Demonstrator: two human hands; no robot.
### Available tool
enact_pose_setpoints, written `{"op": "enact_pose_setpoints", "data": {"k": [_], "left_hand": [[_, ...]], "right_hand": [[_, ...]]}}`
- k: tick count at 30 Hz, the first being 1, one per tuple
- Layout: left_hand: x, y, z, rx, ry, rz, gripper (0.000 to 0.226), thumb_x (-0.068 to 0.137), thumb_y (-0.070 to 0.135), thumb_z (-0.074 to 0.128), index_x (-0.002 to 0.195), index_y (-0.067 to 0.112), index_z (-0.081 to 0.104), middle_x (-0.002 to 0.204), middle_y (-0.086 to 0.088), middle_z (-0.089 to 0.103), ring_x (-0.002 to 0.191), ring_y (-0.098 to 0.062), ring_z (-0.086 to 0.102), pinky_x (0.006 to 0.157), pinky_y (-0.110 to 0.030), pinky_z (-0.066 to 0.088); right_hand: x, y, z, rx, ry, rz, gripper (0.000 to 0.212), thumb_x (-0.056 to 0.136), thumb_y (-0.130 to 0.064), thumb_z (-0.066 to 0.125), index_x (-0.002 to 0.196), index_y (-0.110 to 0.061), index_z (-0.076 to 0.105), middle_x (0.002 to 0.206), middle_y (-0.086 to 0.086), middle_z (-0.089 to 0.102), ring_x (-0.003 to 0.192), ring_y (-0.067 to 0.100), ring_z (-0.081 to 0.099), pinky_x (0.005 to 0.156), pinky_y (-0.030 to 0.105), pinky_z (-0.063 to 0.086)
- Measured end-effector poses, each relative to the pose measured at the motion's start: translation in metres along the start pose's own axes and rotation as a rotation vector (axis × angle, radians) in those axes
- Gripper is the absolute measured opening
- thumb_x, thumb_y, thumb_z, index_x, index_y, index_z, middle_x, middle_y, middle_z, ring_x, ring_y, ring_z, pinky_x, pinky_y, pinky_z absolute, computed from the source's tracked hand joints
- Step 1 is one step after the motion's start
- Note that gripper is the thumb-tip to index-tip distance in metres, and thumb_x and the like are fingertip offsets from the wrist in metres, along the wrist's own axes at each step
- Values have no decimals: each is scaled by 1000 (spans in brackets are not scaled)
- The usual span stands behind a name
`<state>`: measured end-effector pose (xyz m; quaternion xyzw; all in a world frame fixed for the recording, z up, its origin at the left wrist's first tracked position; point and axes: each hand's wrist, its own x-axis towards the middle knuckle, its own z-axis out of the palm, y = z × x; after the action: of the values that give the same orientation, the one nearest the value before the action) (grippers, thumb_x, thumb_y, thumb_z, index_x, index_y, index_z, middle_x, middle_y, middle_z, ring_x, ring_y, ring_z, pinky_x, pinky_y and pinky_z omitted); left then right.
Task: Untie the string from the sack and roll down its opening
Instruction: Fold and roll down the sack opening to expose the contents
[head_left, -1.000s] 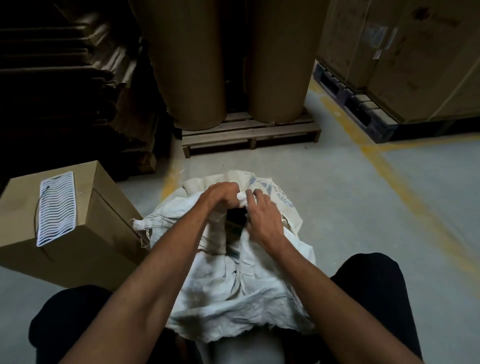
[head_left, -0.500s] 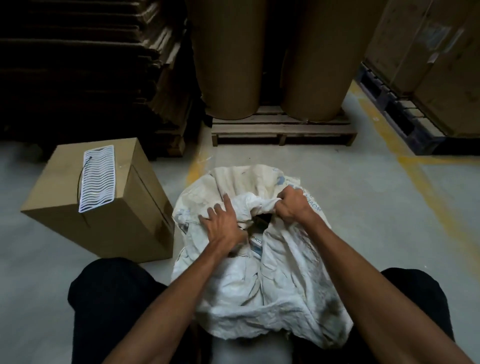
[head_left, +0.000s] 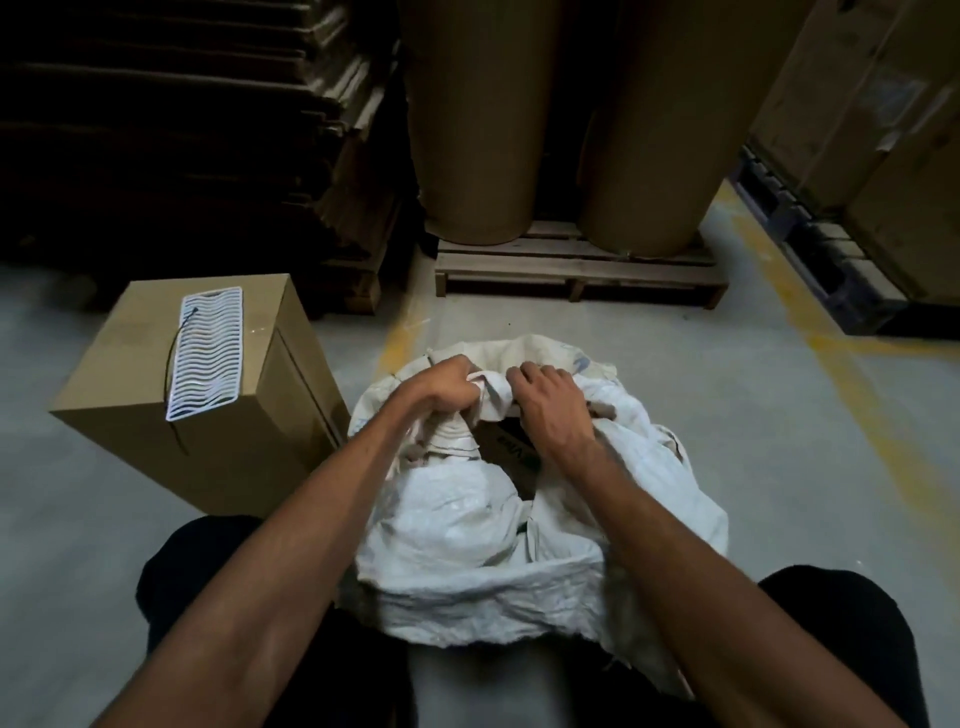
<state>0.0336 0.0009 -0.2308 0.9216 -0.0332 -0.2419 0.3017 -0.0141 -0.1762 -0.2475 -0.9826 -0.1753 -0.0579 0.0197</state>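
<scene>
Both hands (head_left: 447, 387) on sack (head_left: 467, 525); print unreadable.

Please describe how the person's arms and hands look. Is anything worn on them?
Both forearms are bare, with no sleeves in view. The left hand and the right hand wear no gloves, and no watch, ring or bracelet shows on either. Below the arms, the legs are in black trousers.
</scene>
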Motion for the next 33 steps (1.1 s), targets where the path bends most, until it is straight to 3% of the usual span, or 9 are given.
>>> {"op": "enact_pose_setpoints", "data": {"k": [3, 6, 10, 18, 21, 23, 26, 28, 33], "left_hand": [[-22, -3, 12, -14, 115, -15, 57, 74, 39, 78, 125, 24, 57, 119, -11, 65, 105, -27, 62, 85, -38, 52], [-56, -12, 57, 213, 419, -180, 126, 58, 94, 50, 156, 19, 22, 155, -20, 35, 141, -41, 36, 111, -56, 34], [-76, -26, 111, 64, 325, -372, 154, 51, 91, 66, 159, 16, -14, 159, -29, 25, 143, -48, 32, 111, -61, 31], [-57, -36, 114, -449, 376, -394, 35, 81, 16, 68, 113, 7, 59, 94, -11, 66, 89, -32, 67, 66, -28, 48], [-52, -25, 100, -865, 418, -367, 41, 79, -5, 57, 120, 4, 58, 69, -10, 59, 39, -7, 51, 34, -15, 32], [-49, -25, 86, -1112, 472, -368, 55, 73, -8, 56, 126, 8, 54, 72, -22, 61, 32, -8, 45, 37, -15, 33], [-56, -27, 68, -1358, 433, -397, 7, 74, 1, 52, 70, 7, 51, 58, -13, 49, 50, -22, 48, 62, -30, 43], [-57, -29, 62, -1374, 427, -396, 35, 91, -7, 41, 62, 11, 39, 52, -8, 47, 50, -19, 49, 66, -27, 43], [-80, -20, 47, -1645, 256, -320, 14, 66, -2, 45, 63, 11, 46, 62, -6, 50, 60, -27, 55, 66, -30, 50]], "right_hand": [[15, 5, -8, 146, 13, 130, 16, 92, -6, 52, 104, -10, 62, 107, 14, 68, 98, 39, 64, 70, 38, 38], [27, 12, -13, 278, -81, 237, 30, 96, -14, 52, 123, -11, 63, 124, 22, 63, 116, 42, 59, 88, 43, 46], [41, 7, -20, 383, -142, 348, 36, 92, -13, 54, 125, -10, 68, 128, 24, 63, 120, 45, 59, 96, 45, 49], [-10, -16, -11, 459, 120, 401, 44, 87, 2, 50, 130, -5, 60, 127, 18, 63, 114, 37, 60, 89, 45, 54], [-52, -43, 0, 541, 370, 362, 52, 89, -8, 64, 139, -7, 49, 132, 14, 49, 122, 29, 48, 103, 45, 48], [-78, -63, 6, 773, 230, 323, 66, 90, -37, 73, 144, -14, 43, 137, 7, 43, 127, 21, 43, 110, 42, 44], [-97, -81, 14, 775, -61, 272, 116, 70, -75, 75, 159, -25, 20, 155, 4, 29, 142, 22, 31, 120, 42, 33], [-96, -87, 17, 647, -48, 256, 131, 64, -76, 76, 162, -23, 8, 161, 9, 22, 148, 27, 24, 122, 45, 31], [-80, -83, 18, 636, -23, 447, 83, 74, -41, 79, 142, -22, 35, 125, 7, 61, 115, 31, 58, 87, 44, 54]]}}
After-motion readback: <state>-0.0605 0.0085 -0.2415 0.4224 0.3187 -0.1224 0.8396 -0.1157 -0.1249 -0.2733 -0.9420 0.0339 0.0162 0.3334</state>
